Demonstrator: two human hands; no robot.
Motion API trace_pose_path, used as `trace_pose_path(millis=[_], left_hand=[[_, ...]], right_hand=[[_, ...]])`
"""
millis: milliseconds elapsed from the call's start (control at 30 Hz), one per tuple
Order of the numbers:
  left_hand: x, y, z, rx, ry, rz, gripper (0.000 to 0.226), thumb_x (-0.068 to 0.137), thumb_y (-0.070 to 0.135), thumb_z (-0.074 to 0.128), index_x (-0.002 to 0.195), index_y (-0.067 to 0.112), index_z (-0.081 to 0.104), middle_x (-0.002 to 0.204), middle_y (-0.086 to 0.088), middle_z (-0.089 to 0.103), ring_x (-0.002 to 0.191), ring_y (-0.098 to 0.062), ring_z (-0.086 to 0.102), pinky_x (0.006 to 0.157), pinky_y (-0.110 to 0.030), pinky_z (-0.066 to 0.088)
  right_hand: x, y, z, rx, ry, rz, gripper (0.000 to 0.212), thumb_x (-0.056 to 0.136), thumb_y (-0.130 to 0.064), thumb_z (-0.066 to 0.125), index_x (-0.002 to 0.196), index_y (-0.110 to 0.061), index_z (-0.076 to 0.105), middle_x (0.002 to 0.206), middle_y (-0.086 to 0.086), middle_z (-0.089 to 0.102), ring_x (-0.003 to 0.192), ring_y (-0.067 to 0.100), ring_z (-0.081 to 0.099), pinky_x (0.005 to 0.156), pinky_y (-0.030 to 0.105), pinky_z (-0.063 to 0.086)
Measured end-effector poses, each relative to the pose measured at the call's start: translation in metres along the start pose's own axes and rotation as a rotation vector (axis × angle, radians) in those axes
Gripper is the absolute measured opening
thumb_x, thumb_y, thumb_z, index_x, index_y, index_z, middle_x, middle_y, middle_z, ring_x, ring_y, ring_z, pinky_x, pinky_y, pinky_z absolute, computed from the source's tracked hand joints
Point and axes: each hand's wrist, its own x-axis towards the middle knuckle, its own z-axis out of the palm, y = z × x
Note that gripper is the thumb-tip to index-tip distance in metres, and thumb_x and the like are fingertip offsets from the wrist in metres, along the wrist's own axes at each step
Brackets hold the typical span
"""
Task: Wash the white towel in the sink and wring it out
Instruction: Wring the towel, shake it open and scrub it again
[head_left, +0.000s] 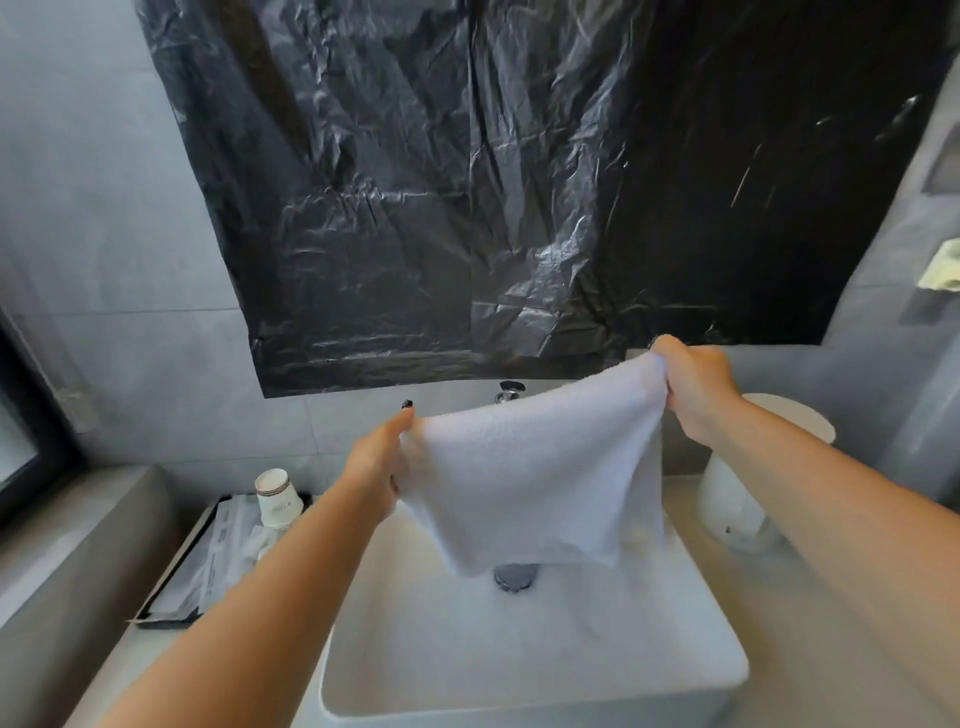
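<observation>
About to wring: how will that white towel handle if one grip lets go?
The white towel sags between the left hand and right hand, so it is probably floppy. Released, it would likely swing down and drape into the sink. Whether it is wet cannot be told.

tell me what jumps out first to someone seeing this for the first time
A white towel is stretched out in mid-frame above the sink, the left hand and the right hand each gripping an upper corner. Behind it, a big crinkled black plastic sheet covers the wall. A paper cup stands on a tray left of the sink.
</observation>
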Motion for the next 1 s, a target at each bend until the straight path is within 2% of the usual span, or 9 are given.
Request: trace_pose_path(millis=[200,333,433,533,600,733,833,900,1000], left_hand=[[-0.003,0.002,-0.007,-0.024,-0.033,-0.175,0.029,0.092,0.033,0.066,0.108,0.009,0.061,0.093,-0.009,0.063,0.08,-0.026,0.06,0.081,-0.041,0.049],[-0.004,-0.011,-0.026,-0.195,-0.084,-0.349,0.043,0.094,0.035,0.062,0.103,-0.006,0.058,0.084,-0.017,0.069,0.071,-0.033,0.068,0.07,-0.046,0.05],[0.001,-0.045,-0.035,-0.235,-0.104,-0.416,0.05,0.099,0.043,0.048,0.093,-0.005,0.059,0.061,-0.018,0.068,0.053,-0.033,0.066,0.063,-0.032,0.054],[0.005,-0.069,-0.038,-0.156,-0.109,-0.46,0.038,0.101,0.03,0.045,0.108,-0.003,0.062,0.069,-0.016,0.071,0.057,-0.032,0.069,0.049,-0.028,0.055],[0.007,-0.075,-0.039,-0.05,-0.093,-0.442,0.024,0.097,0.015,0.053,0.104,-0.002,0.067,0.073,-0.013,0.071,0.072,-0.03,0.066,0.063,-0.033,0.052],[0.016,-0.064,-0.045,0.017,-0.046,-0.253,0.015,0.087,-0.007,0.053,0.08,0.004,0.062,0.064,-0.006,0.063,0.06,-0.019,0.058,0.059,-0.028,0.05],[0.021,-0.048,-0.055,-0.018,0.025,-0.155,0.014,0.089,-0.006,0.061,0.091,0.007,0.06,0.082,-0.005,0.062,0.071,-0.015,0.057,0.076,-0.034,0.05],[0.02,-0.041,-0.059,-0.007,0.033,-0.08,0.022,0.09,-0.006,0.062,0.109,0.004,0.058,0.083,-0.008,0.061,0.072,-0.018,0.057,0.07,-0.033,0.05],[0.017,-0.025,-0.057,0.112,0.052,0.062,0.046,0.09,-0.002,0.066,0.133,0.002,0.05,0.095,-0.014,0.063,0.085,-0.024,0.059,0.076,-0.036,0.05]], right_hand=[[-0.007,-0.005,0.001,-0.191,-0.015,-0.055,0.02,0.094,-0.031,0.061,0.1,-0.012,0.065,0.099,0.004,0.064,0.094,0.026,0.059,0.08,0.034,0.045],[-0.015,0.0,0.006,-0.27,-0.136,-0.076,0.026,0.094,-0.021,0.051,0.097,0.002,0.062,0.088,0.007,0.056,0.084,0.023,0.05,0.074,0.032,0.038],[-0.024,-0.001,0.012,-0.341,-0.205,-0.083,0.021,0.098,-0.019,0.046,0.097,-0.005,0.062,0.09,0.007,0.057,0.082,0.02,0.05,0.071,0.031,0.038],[-0.027,-0.004,0.016,-0.36,-0.272,-0.141,0.025,0.1,-0.019,0.045,0.085,-0.003,0.058,0.084,0.006,0.055,0.081,0.02,0.051,0.075,0.031,0.037],[-0.026,-0.008,0.016,-0.407,-0.3,-0.207,0.029,0.099,-0.018,0.046,0.076,-0.001,0.053,0.077,0.008,0.05,0.078,0.021,0.046,0.071,0.031,0.036],[-0.022,-0.02,0.011,-0.494,-0.257,-0.293,0.036,0.097,-0.019,0.05,0.066,-0.001,0.043,0.071,0.02,0.033,0.07,0.034,0.036,0.065,0.032,0.037],[-0.01,-0.02,0.006,-0.519,-0.212,-0.336,0.045,0.096,-0.019,0.053,0.058,-0.015,0.029,0.062,0.003,0.027,0.062,0.018,0.029,0.057,0.027,0.024],[-0.003,-0.019,0.003,-0.554,-0.145,-0.317,0.04,0.097,-0.024,0.054,0.061,-0.013,0.043,0.065,0.004,0.042,0.068,0.021,0.045,0.061,0.026,0.037],[0.009,-0.017,-0.005,-0.547,-0.029,-0.293,0.035,0.095,-0.028,0.059,0.089,0.007,0.065,0.094,0.027,0.063,0.095,0.044,0.061,0.083,0.048,0.055]])
